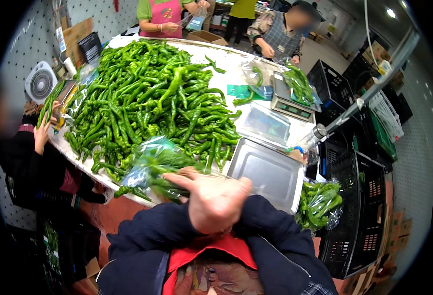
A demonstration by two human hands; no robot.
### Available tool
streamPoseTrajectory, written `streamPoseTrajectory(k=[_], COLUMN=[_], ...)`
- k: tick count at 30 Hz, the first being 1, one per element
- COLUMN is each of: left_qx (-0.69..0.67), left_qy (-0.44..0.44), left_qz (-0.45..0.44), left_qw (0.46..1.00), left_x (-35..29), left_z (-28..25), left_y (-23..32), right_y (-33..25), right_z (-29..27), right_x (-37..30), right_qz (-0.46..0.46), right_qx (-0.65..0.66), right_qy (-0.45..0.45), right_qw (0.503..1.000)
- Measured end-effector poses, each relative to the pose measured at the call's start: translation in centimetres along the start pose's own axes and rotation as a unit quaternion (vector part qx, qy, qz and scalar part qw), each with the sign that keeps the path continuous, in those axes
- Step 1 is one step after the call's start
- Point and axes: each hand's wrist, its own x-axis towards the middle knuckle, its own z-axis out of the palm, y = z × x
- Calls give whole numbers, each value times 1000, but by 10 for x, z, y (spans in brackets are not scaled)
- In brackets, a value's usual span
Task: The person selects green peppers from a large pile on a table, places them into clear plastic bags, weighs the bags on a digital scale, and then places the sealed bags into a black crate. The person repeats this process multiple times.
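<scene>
My hands come together at the near edge of the table, wrists close and overlapping. My left hand (215, 201) is on top, blurred, its fingers reaching left over a clear plastic bag of long green peppers (164, 164), gathered plastic under them. My right hand lies mostly hidden behind it, so its fingers do not show. Beyond the bag spreads a big heap of loose green peppers (147, 93). Just right of my hands sits a shallow metal tray (268, 172).
A digital scale (292, 108) carries another bag of peppers (299, 86). A filled bag (319, 204) lies beside black crates (354, 211) at right. At left, a co-worker's hand (42, 135) holds peppers near a fan (41, 82). More people stand across the table (211, 46).
</scene>
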Motion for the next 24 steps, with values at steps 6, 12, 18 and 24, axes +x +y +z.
streamPoseTrajectory(k=[6, 12, 18, 24], left_qx=[-112, -124, -71, -118], left_qy=[-52, -225, -154, -156], left_qz=[163, 117, 60, 94], left_qw=[979, 959, 984, 976], left_x=[28, -15, -23, -15], left_z=[65, 178, 196, 189], left_y=[52, 34, 50, 63], right_y=[-122, -31, -24, -19], right_z=[-138, -188, -209, -193], right_x=[-9, -132, -156, -135], right_qz=[120, 283, 269, 237], right_qx=[-347, -468, -423, -518], right_qy=[-7, 85, 174, 97], right_qw=[930, 833, 847, 816])
